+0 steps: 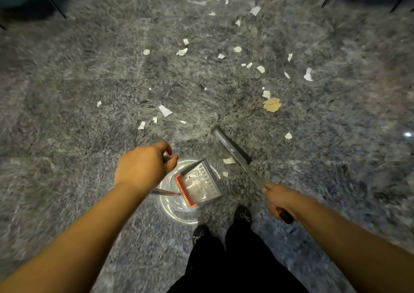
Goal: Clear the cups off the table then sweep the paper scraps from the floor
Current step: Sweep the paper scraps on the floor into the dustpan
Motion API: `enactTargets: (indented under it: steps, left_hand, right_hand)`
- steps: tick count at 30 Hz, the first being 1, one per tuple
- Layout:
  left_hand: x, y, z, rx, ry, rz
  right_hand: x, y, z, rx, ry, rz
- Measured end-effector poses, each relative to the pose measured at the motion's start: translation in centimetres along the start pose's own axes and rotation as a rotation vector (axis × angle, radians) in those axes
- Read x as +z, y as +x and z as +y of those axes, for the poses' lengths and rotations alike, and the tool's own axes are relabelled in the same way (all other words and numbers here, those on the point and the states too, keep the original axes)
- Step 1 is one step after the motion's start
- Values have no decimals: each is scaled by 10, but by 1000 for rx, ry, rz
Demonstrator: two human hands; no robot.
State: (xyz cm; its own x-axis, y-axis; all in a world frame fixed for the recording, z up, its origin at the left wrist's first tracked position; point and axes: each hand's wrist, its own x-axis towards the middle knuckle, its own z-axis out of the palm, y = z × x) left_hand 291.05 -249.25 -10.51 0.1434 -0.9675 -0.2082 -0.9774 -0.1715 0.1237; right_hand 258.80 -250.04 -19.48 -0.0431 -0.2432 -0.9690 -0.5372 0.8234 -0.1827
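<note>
Head view: a person stands over a grey speckled stone floor [89, 73], a sweeping tool in each hand.

The left hand [143, 167] grips the handle of a grey plastic dustpan with an orange comb edge [198, 186], just below and right of it. The right hand [279, 199] grips the long grey broom [233, 150], slanting up-left. Torn white paper scraps [165, 110] lie scattered beyond both hands; one crumpled tan scrap [272, 104] lies above the broom's head.
</note>
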Motion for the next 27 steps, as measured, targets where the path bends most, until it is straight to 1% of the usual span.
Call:
enactTargets:
  steps: [3, 6, 8, 10, 13, 19, 22, 27]
  left_hand:
    - [4, 0, 3, 22, -1, -7]
    - [4, 0, 1, 13, -12, -5]
    - [2, -2, -1, 25, -27, -1]
    - [3, -5, -1, 50, -38, 3]
    - [5, -10, -1, 68, -30, 5]
    - [5, -23, -12, 39, -74, -20]
    - [1, -22, -9, 34, -114, 0]
    - [-5, -11, 17, 87, -107, 25]
  right_hand:
    - [25, -8, 2, 18, 25, -55]
    - [48, -23, 6, 40, 109, -100]
    - [61, -34, 9, 68, 186, -123]
    - [70, -45, 12, 94, 320, -178]
    - [81, -60, 20, 69, 414, -230]
    - [85, -77, 36, -38, 354, -200]
    - [73, -75, 42, -62, 352, -133]
    - [41, -69, 47, -148, 400, -26]
